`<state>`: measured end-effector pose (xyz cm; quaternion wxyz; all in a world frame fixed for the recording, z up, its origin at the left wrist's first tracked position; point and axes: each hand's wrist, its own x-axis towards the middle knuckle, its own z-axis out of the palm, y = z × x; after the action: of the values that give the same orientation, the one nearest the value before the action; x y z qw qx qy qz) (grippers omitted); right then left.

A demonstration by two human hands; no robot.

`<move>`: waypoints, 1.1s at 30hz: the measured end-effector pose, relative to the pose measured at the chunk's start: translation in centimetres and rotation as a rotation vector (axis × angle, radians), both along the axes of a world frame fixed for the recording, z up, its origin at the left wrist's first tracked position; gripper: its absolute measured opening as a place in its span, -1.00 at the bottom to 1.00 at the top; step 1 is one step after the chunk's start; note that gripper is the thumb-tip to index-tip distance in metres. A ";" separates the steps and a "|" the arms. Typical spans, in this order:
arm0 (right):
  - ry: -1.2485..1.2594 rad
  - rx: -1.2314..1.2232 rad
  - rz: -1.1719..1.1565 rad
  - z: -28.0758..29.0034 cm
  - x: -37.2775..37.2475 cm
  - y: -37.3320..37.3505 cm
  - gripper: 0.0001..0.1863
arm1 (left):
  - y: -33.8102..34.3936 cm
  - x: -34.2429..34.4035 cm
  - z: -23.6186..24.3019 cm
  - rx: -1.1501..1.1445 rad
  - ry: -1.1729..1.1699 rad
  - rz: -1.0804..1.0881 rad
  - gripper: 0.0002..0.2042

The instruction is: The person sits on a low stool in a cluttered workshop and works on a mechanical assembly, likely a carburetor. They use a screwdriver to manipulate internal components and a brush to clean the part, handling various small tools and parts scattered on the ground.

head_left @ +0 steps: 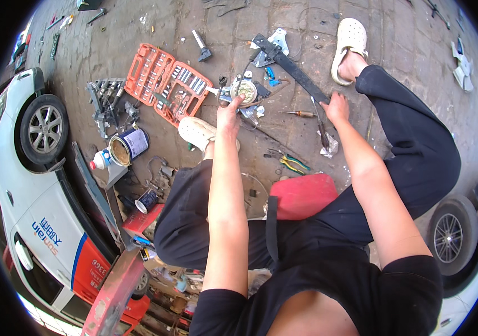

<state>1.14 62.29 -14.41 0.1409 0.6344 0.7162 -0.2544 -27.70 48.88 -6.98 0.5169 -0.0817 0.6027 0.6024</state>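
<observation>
head view: right hand grips the lower end of the bar, upper centre of the frame, likely steadying it; left hand curls at the round part, holding what, i can't tell; the kit lies open, seemingly for easy reach.

orange tool case on floor

Stained paved floor, white-and-red car left, white car right

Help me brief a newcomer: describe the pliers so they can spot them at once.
Find the red seat at lower centre. Just beyond its far edge lie the pliers. Yellow-and-green handles distinguish them from the nearby screwdriver, whose single handle is orange-brown.
</observation>
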 end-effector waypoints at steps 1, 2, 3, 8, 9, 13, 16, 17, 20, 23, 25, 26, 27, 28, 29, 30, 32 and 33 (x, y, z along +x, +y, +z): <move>0.019 -0.011 -0.022 -0.5 0.4 0.0 -0.46 | -0.3 0.2 0.0 0.014 -0.022 0.009 -0.62; 0.039 -0.023 -0.044 -0.7 0.6 0.0 -0.46 | -0.5 0.3 0.0 0.027 -0.043 0.016 -0.62; 0.059 -0.035 -0.067 -1.1 0.8 -0.1 -0.46 | -0.8 0.5 0.0 0.041 -0.064 0.024 -0.62; 0.063 -0.066 0.013 -0.4 0.6 -0.2 -0.35 | -3.7 1.4 -0.6 0.226 -0.404 0.136 -0.61; 0.050 -0.046 0.026 -0.4 0.6 -0.4 -0.34 | -3.9 1.8 -0.7 0.303 -0.400 0.145 -0.57; 0.043 -0.042 0.062 0.5 0.0 -0.2 -0.34 | -6.1 1.8 -3.1 0.417 -0.459 0.115 -0.28; 0.038 -0.044 0.079 0.5 -0.1 -0.1 -0.36 | -5.8 2.4 -3.4 0.507 -0.532 0.036 -0.24; 0.029 -0.037 0.074 0.4 0.5 0.1 -0.36 | -4.4 3.2 -2.3 0.558 -0.556 0.031 -0.26; 0.018 -0.046 0.125 1.6 0.0 0.5 -0.34 | -4.1 3.0 -2.4 0.697 -0.711 0.030 -0.24; 0.042 -0.043 0.112 1.7 0.1 0.5 -0.30 | -4.8 3.0 -2.7 0.711 -0.796 0.059 -0.30; 0.043 -0.110 0.073 1.8 0.2 0.3 -0.28 | -4.7 3.3 -2.3 0.729 -0.840 0.059 -0.38; 0.025 -0.175 0.053 2.4 -0.1 0.5 -0.27 | -4.5 3.3 -1.9 0.727 -0.847 0.061 -0.42; 0.007 -0.241 0.034 2.7 -0.3 0.6 -0.27 | -4.3 3.5 -1.3 0.724 -0.855 0.062 -0.47; 0.023 -0.223 0.044 2.4 -0.1 0.5 -0.28 | -4.3 3.5 -1.1 0.720 -0.862 0.055 -0.47; 0.042 -0.205 0.055 2.3 0.0 0.3 -0.29 | -4.2 3.5 -0.9 0.716 -0.869 0.059 -0.48; 0.061 -0.186 0.067 2.2 0.1 0.2 -0.30 | -4.2 3.6 -0.6 0.711 -0.877 0.065 -0.49; 0.044 -0.205 0.069 3.0 -0.1 0.3 -0.36 | -4.2 4.0 -0.2 0.740 -0.852 0.074 -0.49; 0.036 -0.214 0.072 3.3 -0.3 0.4 -0.39 | -4.3 4.1 -0.1 0.755 -0.838 0.080 -0.49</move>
<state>0.83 62.65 -11.07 0.2039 0.5850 0.7097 -0.3354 -23.60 44.59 -7.04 0.6823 -0.1460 0.0849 0.7113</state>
